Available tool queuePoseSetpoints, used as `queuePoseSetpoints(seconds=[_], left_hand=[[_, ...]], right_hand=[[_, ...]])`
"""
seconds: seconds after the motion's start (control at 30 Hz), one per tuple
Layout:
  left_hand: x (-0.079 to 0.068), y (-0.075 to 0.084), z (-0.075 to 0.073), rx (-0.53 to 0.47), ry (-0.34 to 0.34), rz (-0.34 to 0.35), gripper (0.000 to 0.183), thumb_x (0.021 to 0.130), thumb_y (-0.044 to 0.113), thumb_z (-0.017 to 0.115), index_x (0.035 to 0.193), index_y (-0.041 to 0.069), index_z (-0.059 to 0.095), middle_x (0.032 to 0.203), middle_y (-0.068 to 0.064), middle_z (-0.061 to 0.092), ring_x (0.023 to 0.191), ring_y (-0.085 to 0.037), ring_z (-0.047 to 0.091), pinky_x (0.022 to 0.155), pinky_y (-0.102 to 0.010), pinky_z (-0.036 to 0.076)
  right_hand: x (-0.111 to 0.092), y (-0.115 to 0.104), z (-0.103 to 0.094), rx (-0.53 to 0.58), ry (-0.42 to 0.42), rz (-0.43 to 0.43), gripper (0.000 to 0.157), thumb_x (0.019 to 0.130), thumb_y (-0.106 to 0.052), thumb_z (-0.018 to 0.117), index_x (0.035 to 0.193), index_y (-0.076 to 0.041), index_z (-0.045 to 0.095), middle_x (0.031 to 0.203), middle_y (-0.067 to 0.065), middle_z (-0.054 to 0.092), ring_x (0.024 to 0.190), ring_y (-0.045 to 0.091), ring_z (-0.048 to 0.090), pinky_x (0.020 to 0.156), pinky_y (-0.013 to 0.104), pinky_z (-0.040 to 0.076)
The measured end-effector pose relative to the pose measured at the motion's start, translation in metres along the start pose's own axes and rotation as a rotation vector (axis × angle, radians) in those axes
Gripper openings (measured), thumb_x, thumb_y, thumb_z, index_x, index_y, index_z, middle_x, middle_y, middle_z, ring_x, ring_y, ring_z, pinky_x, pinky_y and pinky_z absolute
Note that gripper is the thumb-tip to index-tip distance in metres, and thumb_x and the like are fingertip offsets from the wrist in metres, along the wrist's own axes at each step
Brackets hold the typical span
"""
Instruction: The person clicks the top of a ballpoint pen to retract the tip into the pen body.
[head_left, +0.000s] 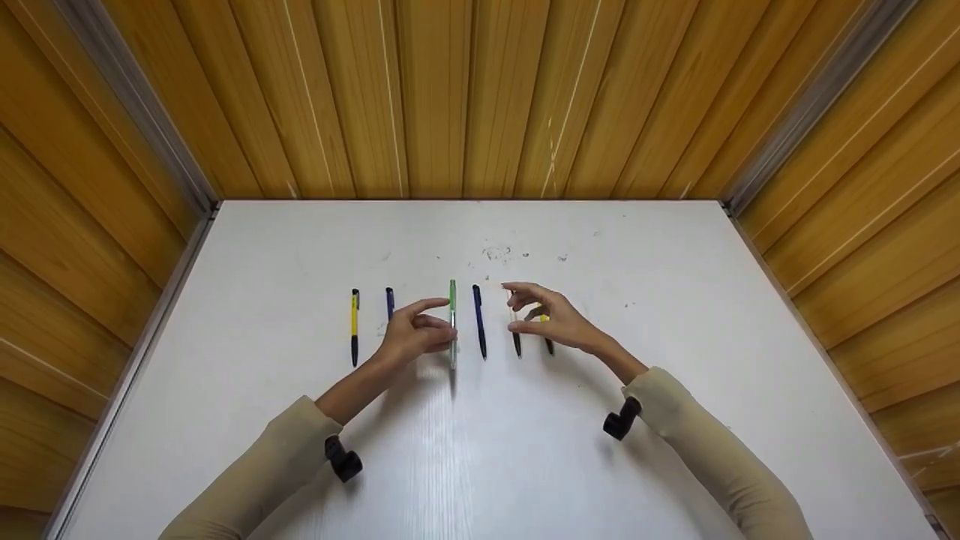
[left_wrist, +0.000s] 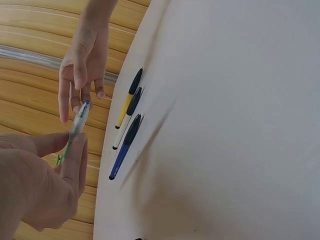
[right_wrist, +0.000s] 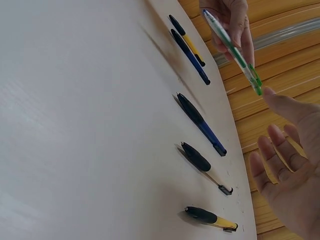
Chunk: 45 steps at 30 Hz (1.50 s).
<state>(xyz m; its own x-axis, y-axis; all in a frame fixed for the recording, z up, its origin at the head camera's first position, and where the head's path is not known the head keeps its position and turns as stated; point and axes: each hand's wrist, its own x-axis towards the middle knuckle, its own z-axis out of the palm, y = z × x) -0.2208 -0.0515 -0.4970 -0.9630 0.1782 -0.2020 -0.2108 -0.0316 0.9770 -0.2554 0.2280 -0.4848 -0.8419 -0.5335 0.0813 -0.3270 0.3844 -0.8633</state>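
My left hand (head_left: pixel 411 331) pinches a clear and green pen (head_left: pixel 453 360) between thumb and fingers, above the table. In the left wrist view, the tip of this pen (left_wrist: pixel 81 114) points up, away from the palm. My right hand (head_left: pixel 561 322) hovers with fingers spread and loosely bent, holding nothing. Beneath it lie a white pen with a black grip (head_left: pixel 516 343) and a partly covered yellow and black pen (right_wrist: pixel 217 219). Between the hands a dark blue pen (head_left: pixel 479 322) lies on the table. Left of the left hand is another blue pen (head_left: pixel 390 300), partly hidden.
A yellow and black pen (head_left: pixel 355 326) lies at the left end of the row. The white tabletop (head_left: pixel 525 457) has small dark marks (head_left: pixel 496 253) towards the back. Wood-patterned walls (head_left: pixel 435 97) enclose the table at the back and sides.
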Motion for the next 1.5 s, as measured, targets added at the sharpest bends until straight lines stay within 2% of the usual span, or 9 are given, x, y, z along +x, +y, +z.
queuePoseSetpoints(seconds=[0.23,0.37,0.53,0.63,0.83,1.0,1.13,1.23,1.5], left_hand=[[0.003,-0.001,-0.007,0.004,0.010,-0.018,0.057,0.087,-0.009,0.072,0.141,0.005,0.059,0.090,-0.007,0.076,0.084,-0.018,0.076,0.085,-0.035,0.066],[0.005,-0.003,-0.012,0.029,0.031,-0.015,0.057,0.087,-0.008,0.073,0.141,0.004,0.059,0.092,-0.011,0.075,0.085,-0.018,0.076,0.091,-0.039,0.065],[0.016,-0.007,-0.014,0.128,0.088,-0.021,0.055,0.085,-0.006,0.076,0.137,0.004,0.062,0.093,-0.014,0.077,0.080,-0.016,0.076,0.080,-0.031,0.066],[0.025,-0.008,-0.011,0.168,0.097,-0.022,0.056,0.084,-0.006,0.077,0.137,0.003,0.061,0.093,-0.017,0.077,0.078,-0.019,0.076,0.076,-0.029,0.067],[0.034,-0.013,-0.012,0.246,0.102,-0.020,0.054,0.085,-0.006,0.076,0.137,-0.002,0.060,0.097,-0.022,0.076,0.082,-0.026,0.078,0.077,-0.032,0.067],[0.036,-0.016,-0.016,0.268,0.099,-0.037,0.051,0.083,-0.006,0.077,0.132,-0.004,0.063,0.087,-0.016,0.075,0.071,-0.019,0.076,0.072,-0.030,0.067],[0.039,-0.016,-0.017,0.306,0.109,-0.003,0.044,0.084,-0.005,0.075,0.127,-0.007,0.065,0.079,-0.012,0.072,0.061,-0.013,0.071,0.064,-0.026,0.065],[0.040,-0.016,-0.018,0.346,0.125,0.028,0.037,0.085,-0.005,0.074,0.122,-0.009,0.067,0.077,-0.015,0.072,0.056,-0.010,0.068,0.059,-0.023,0.064],[0.037,-0.016,-0.017,0.386,0.160,0.054,0.037,0.084,-0.007,0.072,0.120,-0.009,0.066,0.079,-0.015,0.072,0.059,-0.014,0.070,0.059,-0.025,0.063]], right_hand=[[0.000,0.016,-0.010,0.041,0.021,0.038,0.063,0.093,-0.008,0.074,0.151,-0.003,0.047,0.130,0.026,0.059,0.123,0.041,0.058,0.104,0.045,0.054],[-0.003,0.020,-0.016,0.053,0.029,0.049,0.060,0.095,-0.012,0.073,0.150,-0.004,0.048,0.132,0.026,0.059,0.124,0.039,0.058,0.105,0.042,0.053],[-0.004,0.025,-0.023,0.090,0.047,0.077,0.056,0.097,-0.012,0.070,0.148,-0.002,0.049,0.137,0.029,0.058,0.128,0.040,0.057,0.101,0.023,0.053],[-0.006,0.027,-0.028,0.132,0.061,0.087,0.055,0.098,-0.009,0.068,0.148,0.003,0.048,0.139,0.029,0.057,0.131,0.042,0.054,0.098,0.015,0.051],[-0.009,0.031,-0.031,0.161,0.085,0.100,0.052,0.099,-0.009,0.067,0.146,0.006,0.049,0.140,0.028,0.057,0.132,0.043,0.053,0.099,0.014,0.051],[-0.011,0.035,-0.030,0.153,0.084,0.102,0.051,0.099,-0.008,0.066,0.144,0.008,0.049,0.139,0.031,0.056,0.131,0.043,0.054,0.098,0.012,0.051],[-0.011,0.037,-0.030,0.158,0.089,0.097,0.051,0.099,-0.008,0.066,0.144,0.009,0.049,0.139,0.032,0.056,0.131,0.044,0.054,0.098,0.012,0.052],[-0.011,0.037,-0.031,0.169,0.085,0.098,0.052,0.100,-0.010,0.066,0.145,0.008,0.048,0.140,0.031,0.055,0.131,0.044,0.054,0.097,0.013,0.053],[-0.016,0.041,-0.036,0.190,0.118,0.086,0.050,0.098,-0.008,0.067,0.144,0.006,0.052,0.139,0.034,0.054,0.129,0.044,0.055,0.096,0.014,0.054]])
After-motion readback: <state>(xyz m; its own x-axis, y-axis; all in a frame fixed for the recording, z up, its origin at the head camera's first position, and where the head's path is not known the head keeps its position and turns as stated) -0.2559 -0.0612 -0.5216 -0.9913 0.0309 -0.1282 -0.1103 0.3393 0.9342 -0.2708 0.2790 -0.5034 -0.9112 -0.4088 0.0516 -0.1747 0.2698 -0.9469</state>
